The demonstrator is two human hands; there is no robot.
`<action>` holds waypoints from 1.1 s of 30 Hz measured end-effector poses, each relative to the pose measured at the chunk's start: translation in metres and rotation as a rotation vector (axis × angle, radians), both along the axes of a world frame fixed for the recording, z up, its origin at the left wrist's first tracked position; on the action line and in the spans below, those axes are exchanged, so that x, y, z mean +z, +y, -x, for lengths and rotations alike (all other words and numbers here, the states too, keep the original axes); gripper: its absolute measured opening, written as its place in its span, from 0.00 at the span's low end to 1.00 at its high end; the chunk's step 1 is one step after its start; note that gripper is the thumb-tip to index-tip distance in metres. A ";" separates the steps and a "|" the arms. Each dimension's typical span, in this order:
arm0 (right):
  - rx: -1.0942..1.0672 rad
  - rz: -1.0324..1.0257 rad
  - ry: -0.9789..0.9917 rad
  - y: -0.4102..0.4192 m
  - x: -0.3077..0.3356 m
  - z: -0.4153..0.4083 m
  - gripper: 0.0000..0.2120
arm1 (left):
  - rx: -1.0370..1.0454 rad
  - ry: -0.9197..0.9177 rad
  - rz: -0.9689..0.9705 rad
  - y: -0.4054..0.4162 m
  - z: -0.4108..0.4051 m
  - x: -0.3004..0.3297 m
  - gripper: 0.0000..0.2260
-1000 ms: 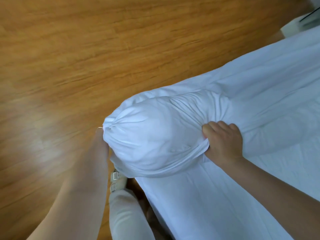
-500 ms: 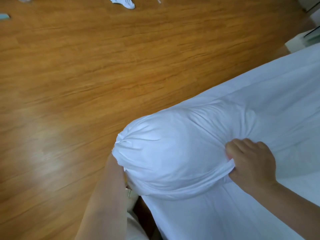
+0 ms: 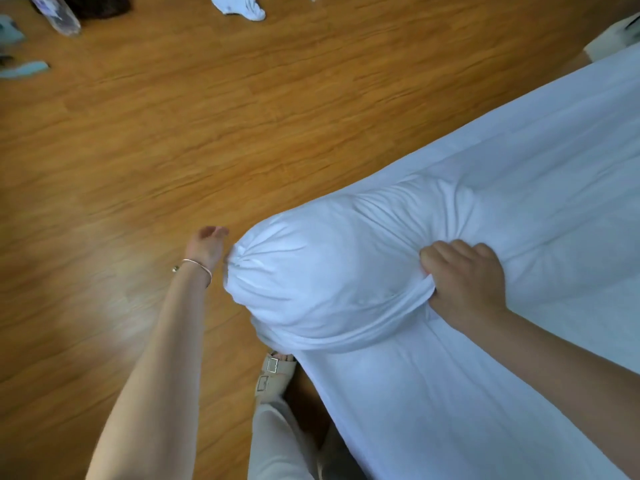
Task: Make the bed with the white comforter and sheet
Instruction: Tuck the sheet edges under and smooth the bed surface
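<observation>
Right hand (image 3: 464, 278) grips bunched white sheet (image 3: 433, 393) — left hand (image 3: 207, 245) hangs loose-fingered beside the corner.

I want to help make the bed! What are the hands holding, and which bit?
The right hand grips the sheet at a bunched fold by the mattress corner. The left hand is open beside the corner, holding nothing.

White sheet (image 3: 329, 271) bunched over corner

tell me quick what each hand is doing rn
Left hand: open, fingers relaxed, beside the bunched corner, holding nothing.
Right hand: closed, gripping the white sheet.
</observation>
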State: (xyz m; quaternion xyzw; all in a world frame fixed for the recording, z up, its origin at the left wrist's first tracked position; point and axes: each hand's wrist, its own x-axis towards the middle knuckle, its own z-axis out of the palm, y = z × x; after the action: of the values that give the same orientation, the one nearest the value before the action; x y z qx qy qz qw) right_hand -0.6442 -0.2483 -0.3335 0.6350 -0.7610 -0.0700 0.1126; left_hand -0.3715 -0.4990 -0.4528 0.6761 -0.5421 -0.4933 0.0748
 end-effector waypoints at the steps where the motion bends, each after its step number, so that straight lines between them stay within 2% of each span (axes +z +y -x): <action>1: 0.003 0.022 -0.010 0.001 -0.001 0.000 0.18 | 0.123 0.076 0.174 0.008 0.008 0.032 0.12; 2: 0.009 0.039 -0.013 0.001 -0.002 -0.001 0.17 | 0.161 0.188 0.462 0.023 0.020 0.067 0.08; 3: 0.023 0.066 -0.015 0.002 -0.004 0.000 0.16 | 0.055 0.217 0.716 0.045 0.039 0.108 0.06; 4: 0.029 0.079 -0.020 0.003 -0.003 -0.001 0.15 | -0.130 0.310 0.911 0.068 0.061 0.138 0.04; 5: 0.034 0.094 -0.027 0.006 -0.001 -0.002 0.14 | -0.340 0.377 0.974 0.092 0.090 0.161 0.05; 6: 0.038 0.113 -0.036 0.009 0.003 -0.002 0.14 | -0.579 0.335 0.971 0.116 0.115 0.166 0.08; 7: 0.056 0.143 -0.041 0.013 0.005 -0.001 0.14 | -0.796 0.134 0.965 0.138 0.137 0.167 0.14; 8: 0.097 0.158 -0.040 0.019 0.007 0.003 0.14 | -0.902 -0.109 0.934 0.154 0.154 0.159 0.18; 10: 0.265 0.133 -0.054 0.032 0.012 0.014 0.15 | -0.900 -0.336 0.962 0.172 0.157 0.132 0.22; 13: 0.417 0.108 -0.120 0.054 0.025 0.047 0.20 | -0.861 -0.356 1.006 0.178 0.149 0.120 0.25; 18: 0.185 0.139 -0.211 0.076 0.059 0.113 0.22 | -0.895 -0.451 0.986 0.183 0.155 0.130 0.24; 21: 0.019 0.168 -0.271 0.076 0.071 0.158 0.16 | -0.829 -0.500 1.014 0.189 0.156 0.133 0.21; 23: 0.019 0.198 -0.207 0.078 0.068 0.176 0.12 | -0.767 -0.484 1.014 0.196 0.164 0.136 0.21; 26: 0.104 0.273 -0.111 0.084 0.057 0.180 0.11 | -0.941 -0.201 1.130 0.210 0.186 0.141 0.26; 27: 0.136 0.323 -0.073 0.085 0.054 0.178 0.10 | -1.004 -0.116 1.163 0.214 0.195 0.143 0.26; 29: 0.153 0.414 -0.027 0.085 0.052 0.176 0.06 | -0.999 -0.023 1.169 0.221 0.216 0.151 0.19; 30: 0.136 0.445 -0.023 0.085 0.052 0.177 0.04 | -0.973 -0.018 1.146 0.226 0.227 0.157 0.15; 31: 0.105 0.472 -0.028 0.086 0.052 0.178 0.02 | -0.959 -0.054 1.114 0.234 0.238 0.162 0.18; 33: -0.029 0.495 -0.064 0.086 0.051 0.178 0.08 | -0.977 -0.200 1.073 0.253 0.259 0.165 0.28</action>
State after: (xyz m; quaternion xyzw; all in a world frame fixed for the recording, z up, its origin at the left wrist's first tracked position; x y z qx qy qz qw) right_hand -0.8225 -0.1627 -0.2825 0.5790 -0.7672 0.1370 0.2397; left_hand -0.6309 -0.2465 -0.2874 0.2693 -0.9531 -0.0729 0.1170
